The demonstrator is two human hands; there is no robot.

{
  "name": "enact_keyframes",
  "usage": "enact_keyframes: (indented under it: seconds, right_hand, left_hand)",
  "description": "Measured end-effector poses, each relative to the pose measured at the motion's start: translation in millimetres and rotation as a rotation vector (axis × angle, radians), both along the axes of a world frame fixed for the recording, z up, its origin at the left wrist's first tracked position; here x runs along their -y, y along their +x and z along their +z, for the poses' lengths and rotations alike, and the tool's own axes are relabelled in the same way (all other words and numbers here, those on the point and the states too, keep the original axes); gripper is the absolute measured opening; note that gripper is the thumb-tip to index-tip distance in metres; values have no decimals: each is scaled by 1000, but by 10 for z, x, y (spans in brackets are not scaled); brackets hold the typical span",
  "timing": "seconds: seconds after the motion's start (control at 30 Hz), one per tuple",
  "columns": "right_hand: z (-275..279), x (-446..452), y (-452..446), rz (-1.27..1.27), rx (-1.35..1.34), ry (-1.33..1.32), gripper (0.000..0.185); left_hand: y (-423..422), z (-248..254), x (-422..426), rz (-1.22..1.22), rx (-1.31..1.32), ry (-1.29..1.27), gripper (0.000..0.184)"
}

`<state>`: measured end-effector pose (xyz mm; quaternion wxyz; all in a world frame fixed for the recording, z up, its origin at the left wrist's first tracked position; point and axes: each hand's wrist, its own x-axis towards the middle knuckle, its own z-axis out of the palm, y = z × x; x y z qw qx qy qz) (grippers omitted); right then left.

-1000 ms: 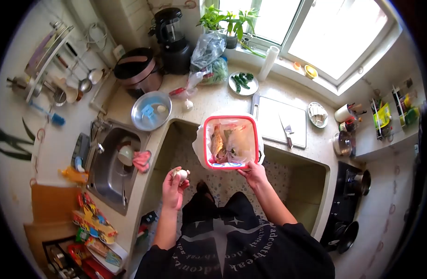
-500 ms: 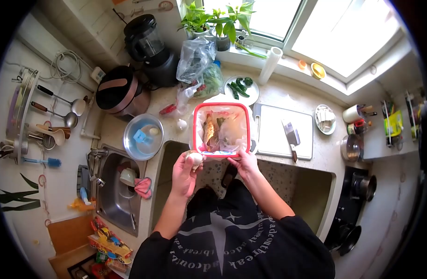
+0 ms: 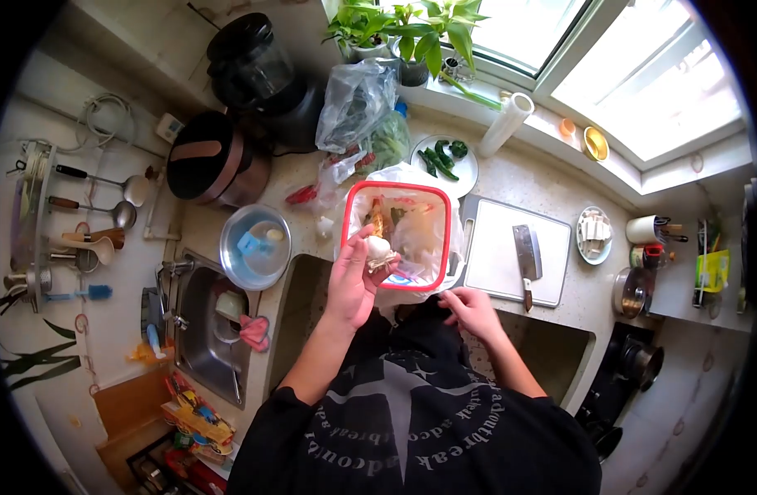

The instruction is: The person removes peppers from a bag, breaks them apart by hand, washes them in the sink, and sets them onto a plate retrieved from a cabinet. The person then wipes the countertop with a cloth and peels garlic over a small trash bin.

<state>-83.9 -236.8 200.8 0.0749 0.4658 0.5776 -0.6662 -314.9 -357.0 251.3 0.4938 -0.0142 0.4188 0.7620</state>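
Note:
My left hand (image 3: 353, 285) is closed around a whitish garlic bulb (image 3: 380, 249), holding it over the near left part of a red-rimmed bin (image 3: 445, 208). A plastic bag lines the bin, and brownish scraps (image 3: 380, 216) lie inside. My right hand (image 3: 471, 315) is just off the bin's near right corner, fingers loosely bent and apart, with nothing visible in them. Another garlic bulb (image 3: 325, 227) rests on the counter left of the bin.
Right of the bin, a cleaver (image 3: 527, 256) lies on a white cutting board (image 3: 494, 268). Green peppers sit on a plate (image 3: 469, 177) behind. A metal basin (image 3: 228, 256) holds water and a blue item. The sink (image 3: 201, 346) is at left, a plate of white pieces (image 3: 594, 235) at right.
My left hand has carried the garlic bulb rightward from beside the bin's near left corner to above its opening. My right hand has let go of the bin's near rim and moved toward me.

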Motion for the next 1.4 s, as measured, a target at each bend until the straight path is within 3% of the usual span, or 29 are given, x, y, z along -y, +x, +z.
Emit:
enact_keyframes:
  seconds: [0.1, 0.2, 0.27, 0.47, 0.6, 0.77, 1.0, 1.1, 1.23, 1.4]
  right_hand:
    - [61, -132, -16, -12, -120, 596, 28]
    - [428, -187, -529, -36, -346, 881, 44]
    - [653, -140, -903, 16, -401, 890, 56]
    - [248, -135, -1277, 7, -524, 992, 40]
    - [248, -104, -1322, -47, -430, 848, 28]
    - [147, -52, -1336, 58, -324, 975, 20]
    - [209, -143, -1292, 351, -84, 833, 22]
    - [121, -117, -1324, 261, -185, 785, 22]
    - [100, -60, -1359, 123, -243, 631, 16]
    - [82, -17, -1320, -124, -424, 370, 11]
  left_hand:
    - [-84, -88, -131, -41, 18, -5, 43]
    - [-153, -221, -233, -122, 47, -37, 38]
    - [-168, -262, -290, -169, 47, -62, 38]
    - [-272, -379, -402, -214, -49, -86, 34]
    - [-300, -390, -381, -269, -133, -97, 39]
    - [-266, -437, -354, -300, -455, -98, 44]
    - [-266, -533, -263, -303, -575, -136, 46]
    - [-308, -529, -248, -303, -676, -195, 43]
    - [-319, -518, -242, -276, -697, -155, 42]
    - [-428, -415, -288, -383, -317, -107, 41]
